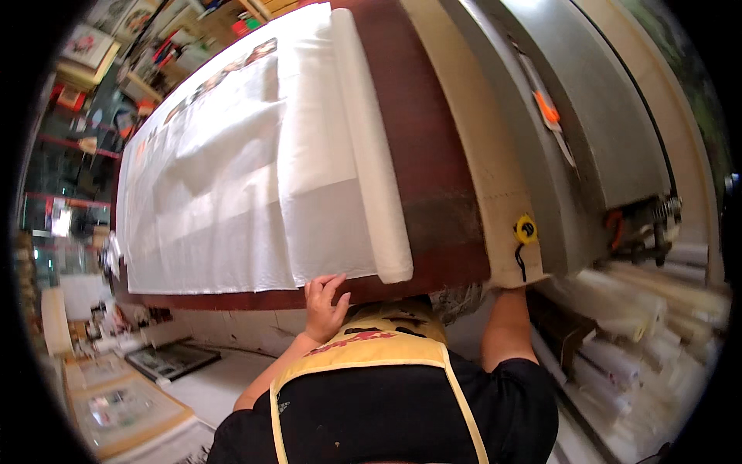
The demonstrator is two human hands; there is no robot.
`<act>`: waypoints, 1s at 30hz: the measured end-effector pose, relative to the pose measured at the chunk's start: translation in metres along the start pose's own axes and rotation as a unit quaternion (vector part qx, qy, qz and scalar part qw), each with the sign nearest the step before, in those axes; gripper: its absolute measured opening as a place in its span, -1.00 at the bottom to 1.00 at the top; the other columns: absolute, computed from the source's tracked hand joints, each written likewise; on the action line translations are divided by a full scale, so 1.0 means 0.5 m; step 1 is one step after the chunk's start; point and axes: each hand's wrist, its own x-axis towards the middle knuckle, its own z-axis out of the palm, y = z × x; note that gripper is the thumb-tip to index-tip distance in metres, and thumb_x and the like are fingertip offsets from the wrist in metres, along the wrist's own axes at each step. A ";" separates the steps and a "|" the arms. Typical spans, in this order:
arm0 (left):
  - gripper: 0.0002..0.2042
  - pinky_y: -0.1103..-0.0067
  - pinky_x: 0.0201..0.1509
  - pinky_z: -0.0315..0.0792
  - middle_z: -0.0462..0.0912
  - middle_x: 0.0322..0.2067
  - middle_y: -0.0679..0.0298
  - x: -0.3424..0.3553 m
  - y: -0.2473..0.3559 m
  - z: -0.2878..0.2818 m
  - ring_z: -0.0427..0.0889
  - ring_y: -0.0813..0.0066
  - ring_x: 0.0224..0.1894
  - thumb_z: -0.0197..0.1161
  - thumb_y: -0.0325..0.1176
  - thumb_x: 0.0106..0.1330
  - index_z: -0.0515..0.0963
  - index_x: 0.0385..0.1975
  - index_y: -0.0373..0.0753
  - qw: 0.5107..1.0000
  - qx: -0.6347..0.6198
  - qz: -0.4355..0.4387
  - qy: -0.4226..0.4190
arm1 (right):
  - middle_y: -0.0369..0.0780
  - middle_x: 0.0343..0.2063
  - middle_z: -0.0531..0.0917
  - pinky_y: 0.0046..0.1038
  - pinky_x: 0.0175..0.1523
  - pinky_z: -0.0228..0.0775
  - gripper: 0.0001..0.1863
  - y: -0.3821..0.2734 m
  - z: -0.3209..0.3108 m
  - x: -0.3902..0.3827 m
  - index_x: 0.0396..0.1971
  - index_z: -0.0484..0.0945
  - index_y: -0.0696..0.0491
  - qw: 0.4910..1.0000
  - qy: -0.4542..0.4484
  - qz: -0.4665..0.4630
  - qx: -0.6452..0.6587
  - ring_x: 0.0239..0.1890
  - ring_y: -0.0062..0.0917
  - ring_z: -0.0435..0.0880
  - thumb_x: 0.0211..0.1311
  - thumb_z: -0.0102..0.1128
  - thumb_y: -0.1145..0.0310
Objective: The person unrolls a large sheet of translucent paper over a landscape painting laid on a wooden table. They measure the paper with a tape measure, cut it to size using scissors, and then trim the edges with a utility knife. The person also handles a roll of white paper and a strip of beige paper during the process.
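A large white sheet (pixel 232 209) with small coloured pictures along its far part lies over a dark red table (pixel 440 209). Its right side ends in a white roll (pixel 375 170). My left hand (pixel 326 305) is at the table's near edge, fingertips by the sheet's lower border. Its fingers are slightly bent and apart, with nothing visible in them. My right forearm (pixel 508 329) reaches up to the near end of a tan board (pixel 495 155); that hand is hidden beneath or behind the board's end. A yellow tape measure (pixel 525 229) lies on the board just above it.
Right of the board is a grey metal surface (pixel 595 100) with an orange-handled cutter (pixel 547 108) on it. Several rolls in clear wrap (pixel 626 309) lie at the lower right. Framed pictures (pixel 124 410) rest at the lower left, and cluttered shelves (pixel 77 147) stand at the far left.
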 end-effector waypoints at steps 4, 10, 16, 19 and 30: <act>-0.63 0.36 0.06 0.29 0.50 -0.14 0.16 0.000 0.005 0.014 0.41 0.18 -0.09 0.31 -0.39 0.14 0.56 -0.01 -0.19 1.000 -0.006 -0.012 0.011 | -0.18 -0.08 0.65 -0.35 -0.09 0.47 -0.59 -0.017 0.000 0.001 0.06 0.54 0.07 0.998 -0.006 0.009 -0.061 -0.13 -0.41 0.62 0.34 0.16 0.12; -0.64 0.37 0.03 0.29 0.51 -0.16 0.18 0.018 0.011 0.018 0.41 0.19 -0.10 0.32 -0.40 0.12 0.56 -0.03 -0.19 1.000 -0.008 -0.012 0.015 | -0.19 -0.08 0.65 -0.35 -0.09 0.47 -0.59 -0.030 -0.006 -0.003 0.06 0.54 0.07 0.994 -0.016 0.017 -0.104 -0.14 -0.42 0.61 0.34 0.16 0.13; -0.65 0.36 0.03 0.30 0.52 -0.16 0.18 0.021 0.012 0.014 0.41 0.19 -0.10 0.31 -0.40 0.12 0.56 -0.05 -0.19 1.000 -0.003 -0.003 -0.003 | -0.19 -0.09 0.65 -0.36 -0.09 0.47 -0.59 0.012 -0.005 -0.010 0.06 0.53 0.07 0.992 -0.024 0.034 -0.119 -0.15 -0.42 0.61 0.34 0.17 0.14; -0.64 0.34 0.03 0.29 0.50 -0.16 0.14 0.020 0.008 0.016 0.42 0.15 -0.11 0.30 -0.39 0.15 0.54 -0.02 -0.21 1.000 -0.019 -0.017 -0.008 | -0.20 -0.09 0.64 -0.36 -0.09 0.47 -0.59 0.017 -0.010 -0.011 0.07 0.53 0.06 0.990 -0.033 0.035 -0.133 -0.15 -0.42 0.61 0.34 0.17 0.14; -0.18 0.23 0.16 0.34 0.45 -0.03 -0.11 0.277 -0.016 0.219 0.43 -0.03 0.03 0.47 -0.01 0.02 0.28 0.12 -0.52 0.971 -0.124 -0.194 0.063 | -0.21 -0.10 0.64 -0.36 -0.09 0.46 -0.59 -0.027 -0.070 -0.176 0.07 0.52 0.06 0.818 -0.396 0.054 -0.413 -0.17 -0.43 0.60 0.33 0.18 0.15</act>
